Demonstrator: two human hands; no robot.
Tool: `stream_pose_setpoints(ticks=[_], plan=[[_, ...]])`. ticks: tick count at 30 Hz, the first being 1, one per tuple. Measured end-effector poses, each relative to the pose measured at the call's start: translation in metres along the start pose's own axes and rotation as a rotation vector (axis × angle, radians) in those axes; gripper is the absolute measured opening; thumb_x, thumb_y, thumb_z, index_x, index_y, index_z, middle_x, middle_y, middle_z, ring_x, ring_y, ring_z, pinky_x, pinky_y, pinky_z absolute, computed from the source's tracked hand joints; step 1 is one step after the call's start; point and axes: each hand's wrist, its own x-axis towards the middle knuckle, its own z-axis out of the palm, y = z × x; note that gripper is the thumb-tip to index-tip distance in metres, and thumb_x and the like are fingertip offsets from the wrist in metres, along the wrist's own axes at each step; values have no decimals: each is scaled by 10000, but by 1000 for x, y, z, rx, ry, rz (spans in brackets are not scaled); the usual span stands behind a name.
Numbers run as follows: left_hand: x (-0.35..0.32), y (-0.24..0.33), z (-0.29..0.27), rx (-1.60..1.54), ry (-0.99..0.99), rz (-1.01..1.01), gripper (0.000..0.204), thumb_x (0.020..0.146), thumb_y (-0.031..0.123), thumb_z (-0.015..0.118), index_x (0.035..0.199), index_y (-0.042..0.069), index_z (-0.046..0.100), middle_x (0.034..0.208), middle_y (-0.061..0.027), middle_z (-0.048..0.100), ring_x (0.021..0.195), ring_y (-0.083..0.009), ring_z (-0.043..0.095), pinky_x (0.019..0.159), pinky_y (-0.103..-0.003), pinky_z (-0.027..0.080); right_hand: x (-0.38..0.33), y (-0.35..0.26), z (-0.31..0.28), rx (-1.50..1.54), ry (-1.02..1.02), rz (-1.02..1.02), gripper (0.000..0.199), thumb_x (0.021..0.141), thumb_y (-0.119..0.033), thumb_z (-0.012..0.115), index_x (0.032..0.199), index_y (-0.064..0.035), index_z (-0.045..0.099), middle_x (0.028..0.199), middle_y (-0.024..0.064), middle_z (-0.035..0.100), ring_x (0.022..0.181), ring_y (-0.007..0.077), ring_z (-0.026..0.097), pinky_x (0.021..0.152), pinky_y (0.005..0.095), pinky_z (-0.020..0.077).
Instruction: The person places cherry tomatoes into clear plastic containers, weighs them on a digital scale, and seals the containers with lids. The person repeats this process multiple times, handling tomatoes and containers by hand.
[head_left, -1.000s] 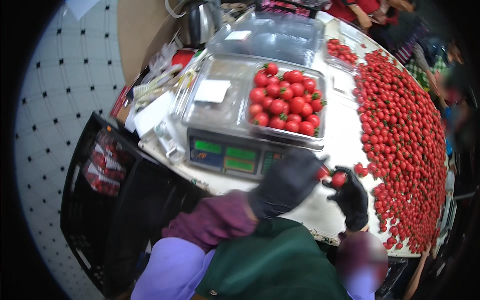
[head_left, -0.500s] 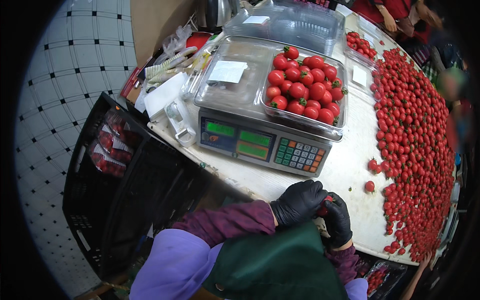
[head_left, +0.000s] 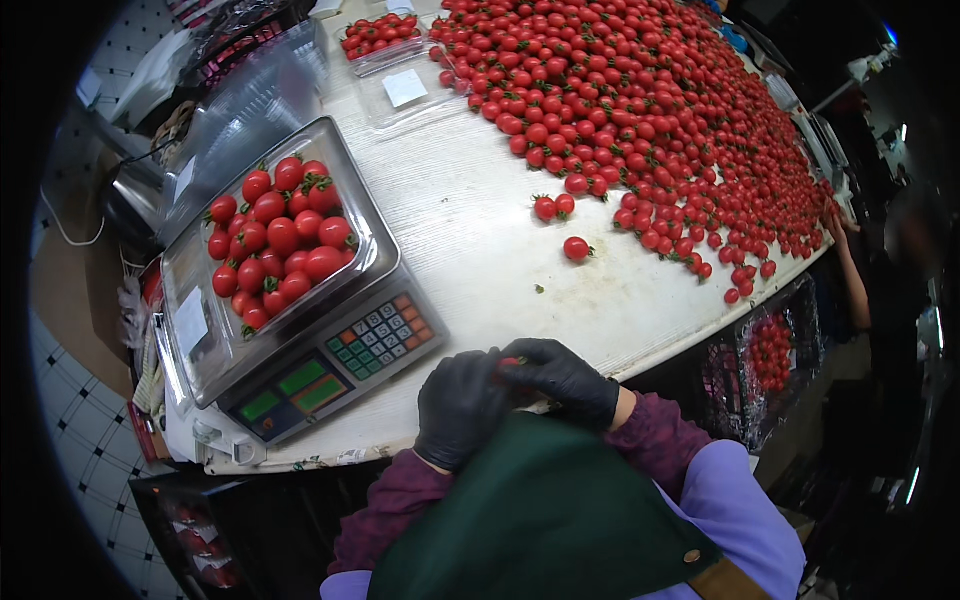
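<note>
A small red tomato point(head_left: 510, 363) sits pinched between both gloved hands at the near bench point(head_left: 480, 250) edge. Left hand point(head_left: 462, 405) fingers curl under it; right hand point(head_left: 565, 378) fingers close over it from the right, both equally near.

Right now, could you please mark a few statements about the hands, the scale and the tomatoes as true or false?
1. Both hands wear black gloves. True: left hand and right hand are gloved.
2. The hands hold a tomato together near the table edge. True.
3. The clear tray on the scale is empty. False: it is full of red tomatoes.
4. The loose tomatoes lie left of the scale. False: they spread to its right.
5. The table is white. True.
</note>
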Motion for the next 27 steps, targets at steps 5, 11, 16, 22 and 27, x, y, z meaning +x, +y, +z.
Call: stream_pose_setpoints(ticks=[5, 11, 16, 22, 27], plan=[[-4, -1, 5, 19, 51, 43, 341, 725, 160, 627, 1038, 40, 561, 878, -71, 564, 752, -233, 526, 656, -344, 438, -1, 3, 3, 10, -16, 1, 285, 871, -213, 590, 1029, 22, 558, 919, 88, 619, 855, 115, 577, 754, 252, 466], [-1, 3, 1, -52, 54, 2, 358, 664, 94, 696, 1003, 45, 591, 899, -98, 599, 810, -262, 583, 682, -343, 482, 3, 5, -3, -18, 0, 28, 297, 858, -232, 610, 1003, 23, 564, 918, 95, 620, 845, 121, 573, 739, 261, 462], [-5, -1, 6, -163, 70, -92, 336, 686, 66, 704, 998, 39, 582, 895, -119, 601, 799, -264, 595, 691, -343, 487, 14, -3, -20, -699, 71, -372, 283, 812, -268, 656, 925, -16, 597, 849, 85, 622, 737, 154, 591, 691, 291, 471], [-22, -5, 8, -827, -53, -511, 311, 748, 14, 688, 1028, 19, 551, 959, -79, 618, 899, -152, 584, 789, -283, 477, 81, -88, -74, -1799, 869, -657, 280, 744, -284, 637, 936, -93, 566, 858, 120, 565, 707, 299, 605, 564, 394, 471], [-29, -18, 15, -1360, 14, -644, 400, 799, -55, 607, 1172, 44, 502, 1125, -67, 558, 1015, -142, 537, 901, -276, 446, 96, -122, -59, -1631, 757, -684, 169, 763, -168, 654, 871, -64, 575, 796, 59, 551, 658, 182, 560, 571, 310, 454]])
